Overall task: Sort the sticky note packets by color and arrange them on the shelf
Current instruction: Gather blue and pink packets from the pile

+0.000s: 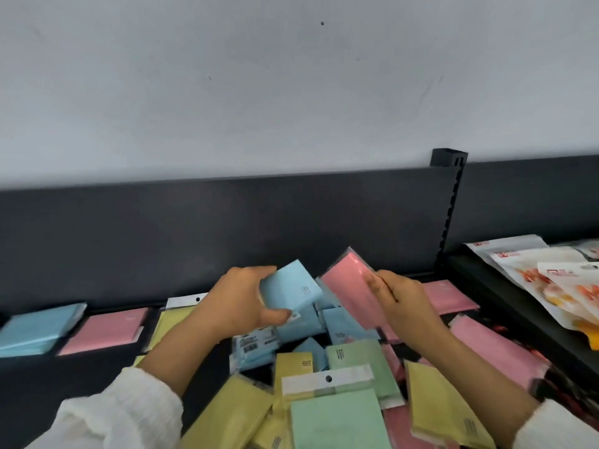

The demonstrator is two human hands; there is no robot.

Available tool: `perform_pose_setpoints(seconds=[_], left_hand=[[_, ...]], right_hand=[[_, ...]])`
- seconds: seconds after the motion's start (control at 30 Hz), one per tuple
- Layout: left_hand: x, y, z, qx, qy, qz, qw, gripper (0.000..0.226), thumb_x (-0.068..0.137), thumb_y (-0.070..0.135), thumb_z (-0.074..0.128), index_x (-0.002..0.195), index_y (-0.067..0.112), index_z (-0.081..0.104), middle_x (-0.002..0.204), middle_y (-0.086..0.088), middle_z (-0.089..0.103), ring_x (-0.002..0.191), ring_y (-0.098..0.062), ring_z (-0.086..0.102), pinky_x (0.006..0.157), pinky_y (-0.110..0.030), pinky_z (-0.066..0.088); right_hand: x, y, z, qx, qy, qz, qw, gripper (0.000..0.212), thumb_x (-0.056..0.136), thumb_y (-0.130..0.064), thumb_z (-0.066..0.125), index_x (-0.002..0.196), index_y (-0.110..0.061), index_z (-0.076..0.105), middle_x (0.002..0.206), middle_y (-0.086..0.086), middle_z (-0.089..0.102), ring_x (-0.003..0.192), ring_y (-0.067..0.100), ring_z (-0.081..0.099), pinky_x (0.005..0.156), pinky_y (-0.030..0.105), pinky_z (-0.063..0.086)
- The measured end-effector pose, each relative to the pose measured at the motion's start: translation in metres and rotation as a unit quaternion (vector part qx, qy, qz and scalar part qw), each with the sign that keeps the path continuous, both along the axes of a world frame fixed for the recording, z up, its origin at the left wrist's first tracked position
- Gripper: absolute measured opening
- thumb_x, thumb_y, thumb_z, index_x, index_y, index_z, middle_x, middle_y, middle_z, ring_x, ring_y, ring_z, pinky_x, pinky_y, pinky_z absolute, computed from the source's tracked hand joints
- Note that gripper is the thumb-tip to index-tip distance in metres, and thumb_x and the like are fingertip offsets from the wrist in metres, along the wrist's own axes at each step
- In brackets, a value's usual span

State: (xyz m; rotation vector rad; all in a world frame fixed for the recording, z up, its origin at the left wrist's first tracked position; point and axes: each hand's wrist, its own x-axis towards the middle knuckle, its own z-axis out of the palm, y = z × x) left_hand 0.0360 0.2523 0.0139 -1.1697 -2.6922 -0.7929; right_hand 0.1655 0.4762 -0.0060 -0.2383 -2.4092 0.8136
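My left hand [241, 299] grips a blue sticky note packet [291, 288], lifted above the pile. My right hand [400, 301] holds a pink packet [346, 283], tilted up beside the blue one. Under both hands lies a mixed pile of blue [346, 328], green [353, 361], yellow [233, 413] and pink [492, 348] packets on the black shelf [97, 377]. At the far left a stack of blue packets [35, 328] lies next to a pink stack [110, 330], with a yellow packet [171, 322] beside that. Another pink stack [447, 294] lies at the back right.
The shelf's dark back panel [227, 228] rises behind the packets, with a slotted upright post [449, 209] at the right. White and orange snack bags [551, 280] lie on the neighbouring shelf section to the right. A pale wall is above.
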Motion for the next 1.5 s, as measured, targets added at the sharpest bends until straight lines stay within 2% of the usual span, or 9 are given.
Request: perform_pose_setpoints(seconds=[0.1, 0.3, 0.5, 0.73, 0.97, 1.13, 1.37, 1.43, 1.5], left_hand=[[0.009, -0.035, -0.002, 0.042, 0.047, 0.072, 0.995, 0.07, 0.052, 0.059, 0.07, 0.111, 0.024, 0.057, 0.102, 0.008, 0.067, 0.08, -0.005, 0.057, 0.064, -0.015, 0.045], [0.034, -0.11, 0.003, 0.081, 0.09, 0.208, 0.971, 0.077, 0.059, 0.055, 0.074, 0.122, 0.015, 0.054, 0.1, 0.001, 0.066, 0.083, -0.016, 0.062, 0.074, -0.035, 0.054], [0.044, -0.185, 0.014, 0.104, 0.11, 0.269, 0.951, 0.06, 0.058, 0.055, 0.073, 0.097, 0.011, 0.061, 0.08, -0.006, 0.068, 0.073, -0.02, 0.062, 0.063, -0.032, 0.051], [0.024, -0.275, -0.003, 0.117, 0.141, 0.357, 0.916, 0.075, 0.059, 0.055, 0.072, 0.115, 0.007, 0.057, 0.101, -0.008, 0.068, 0.091, -0.027, 0.063, 0.075, -0.035, 0.048], [-0.016, -0.366, -0.017, 0.089, 0.12, 0.356, 0.923, 0.088, 0.058, 0.062, 0.07, 0.128, 0.012, 0.051, 0.105, -0.004, 0.066, 0.094, -0.024, 0.061, 0.072, -0.031, 0.045], [-0.041, -0.396, -0.037, 0.088, 0.1, 0.308, 0.942, 0.105, 0.058, 0.06, 0.074, 0.141, 0.009, 0.034, 0.108, -0.002, 0.065, 0.098, -0.02, 0.061, 0.068, -0.023, 0.036], [-0.071, -0.427, -0.048, 0.109, 0.074, 0.286, 0.949, 0.105, 0.056, 0.065, 0.07, 0.14, 0.014, 0.035, 0.105, 0.003, 0.064, 0.091, -0.016, 0.06, 0.064, -0.022, 0.036], [-0.077, -0.431, -0.051, 0.108, 0.067, 0.283, 0.951, 0.108, 0.055, 0.065, 0.071, 0.142, 0.014, 0.032, 0.109, 0.004, 0.063, 0.096, -0.016, 0.059, 0.067, -0.022, 0.036], [-0.079, -0.432, -0.053, 0.103, 0.057, 0.278, 0.953, 0.105, 0.055, 0.064, 0.071, 0.141, 0.015, 0.034, 0.11, 0.003, 0.063, 0.096, -0.017, 0.059, 0.067, -0.022, 0.036]], right_hand=[[-0.004, -0.015, -0.004, -0.038, 0.003, 0.036, 0.999, 0.039, 0.096, -0.031, 0.041, 0.059, -0.021, 0.045, 0.053, -0.007, 0.042, 0.051, 0.009, 0.04, 0.049, 0.023, 0.03], [-0.012, -0.06, 0.014, -0.007, -0.011, 0.104, 0.995, 0.04, 0.096, -0.032, 0.04, 0.059, -0.017, 0.043, 0.054, -0.004, 0.043, 0.052, 0.012, 0.039, 0.051, 0.027, 0.029], [-0.029, -0.119, 0.039, 0.02, -0.001, 0.143, 0.99, 0.043, 0.096, -0.037, 0.038, 0.059, -0.016, 0.04, 0.054, -0.004, 0.039, 0.052, 0.011, 0.036, 0.051, 0.027, 0.03], [-0.061, -0.208, 0.03, 0.05, -0.053, 0.176, 0.982, 0.041, 0.097, -0.036, 0.038, 0.059, -0.023, 0.04, 0.056, -0.008, 0.042, 0.052, 0.008, 0.038, 0.051, 0.023, 0.031], [-0.115, -0.291, 0.018, 0.024, -0.08, 0.121, 0.989, 0.017, 0.096, -0.023, 0.047, 0.096, -0.022, 0.064, 0.091, -0.007, 0.062, 0.085, 0.01, 0.056, 0.07, 0.027, 0.045], [-0.152, -0.332, 0.019, 0.045, -0.006, 0.064, 0.997, 0.02, 0.094, -0.017, 0.052, 0.104, -0.016, 0.07, 0.097, -0.003, 0.069, 0.091, 0.015, 0.061, 0.074, 0.027, 0.044], [-0.185, -0.366, 0.001, 0.099, 0.073, 0.061, 0.991, 0.019, 0.088, -0.01, 0.061, 0.103, -0.012, 0.073, 0.106, 0.004, 0.072, 0.099, 0.019, 0.066, 0.091, 0.022, 0.044], [-0.193, -0.369, -0.017, 0.123, 0.032, 0.081, 0.989, 0.019, 0.086, -0.008, 0.063, 0.101, -0.012, 0.074, 0.107, 0.004, 0.071, 0.101, 0.02, 0.066, 0.093, 0.022, 0.044], [-0.196, -0.372, -0.041, 0.164, -0.099, 0.101, 0.976, 0.022, 0.087, -0.013, 0.061, 0.105, -0.018, 0.073, 0.115, -0.001, 0.068, 0.109, 0.018, 0.062, 0.095, 0.022, 0.043]])
